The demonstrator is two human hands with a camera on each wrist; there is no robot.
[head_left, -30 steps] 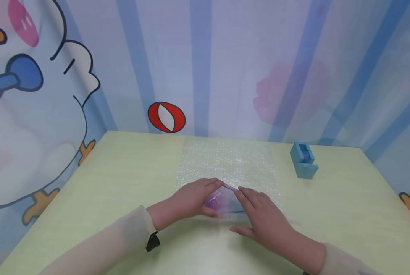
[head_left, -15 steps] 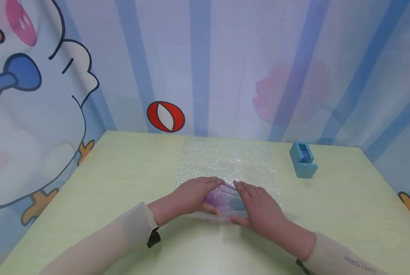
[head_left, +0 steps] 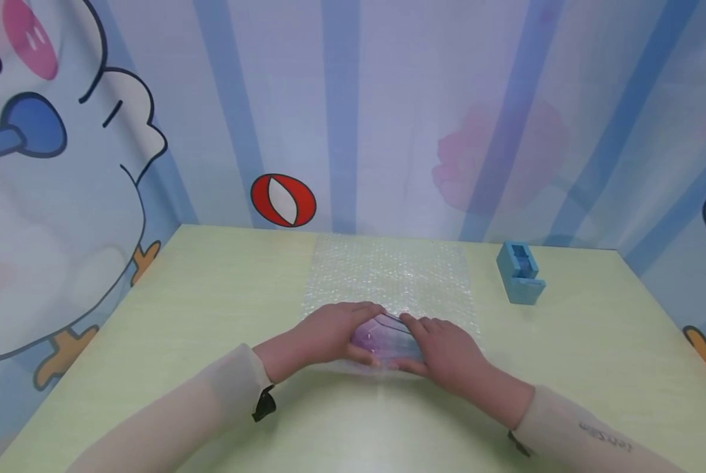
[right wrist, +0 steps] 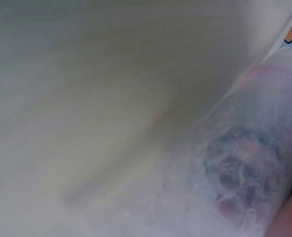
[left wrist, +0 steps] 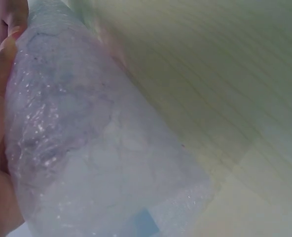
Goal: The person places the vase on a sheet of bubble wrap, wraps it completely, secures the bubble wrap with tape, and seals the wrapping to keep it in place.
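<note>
A purple-and-blue object (head_left: 382, 338) lies rolled in bubble wrap at the near end of a flat bubble wrap sheet (head_left: 388, 269). My left hand (head_left: 323, 336) grips the left side of the bundle, fingers over the top and thumb at the near side. On the right side my right hand (head_left: 450, 355) holds it the same way, the two thumbs almost meeting. In the left wrist view the wrapped bundle (left wrist: 62, 108) looks purplish with a loose flap. A round dark outline (right wrist: 244, 173) shows through the wrap in the right wrist view; the exact kind of object is unclear.
A blue tape dispenser (head_left: 520, 272) stands at the back right of the pale yellow table (head_left: 223, 282). Behind the table hangs a striped cloth backdrop (head_left: 388, 118) with printed cartoon figures.
My right hand has moved slightly left and away from me, closing its thumb onto the near side of the bundle. The left hand has hardly moved.
</note>
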